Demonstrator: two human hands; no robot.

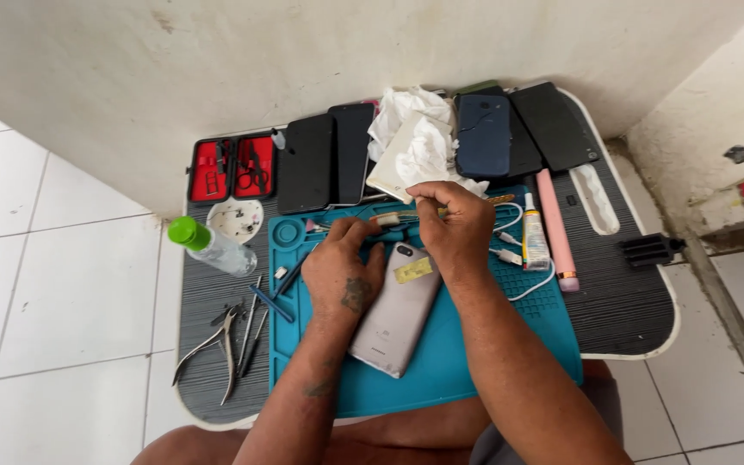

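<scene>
Working over a silver phone (398, 314) that lies face down on the teal mat (475, 362), the person has both hands at its top end. The left hand (344, 271) presses down beside the phone's upper left corner, fingers curled toward a small pale part (387, 220) just above the phone; whether they actually pinch it I cannot tell. The right hand (454, 226) is closed in a fine pinch on something thin near that same part, too small to make out.

To do this well, I judge the left hand should keep the phone from sliding while the right works in short, light pulls, since the yellow tape patch (413, 270) on the back sits just beside the right wrist and could be scraped loose.

Room is tight. The white cable (534, 284) and glue tube (534, 241) lie just right of the right hand, with a pink rod (556, 232) beyond them. Crumpled tissue (419, 142) and a row of dark phones (329, 162) crowd the far side. To the left, tweezers and pliers (217, 349), a green-capped bottle (210, 245) and a small white dish (236, 221) stand on the ribbed tabletop (626, 310). The phone's lower end nears the mat's near edge, close to the person's lap; the only open mat is at the near right.
</scene>
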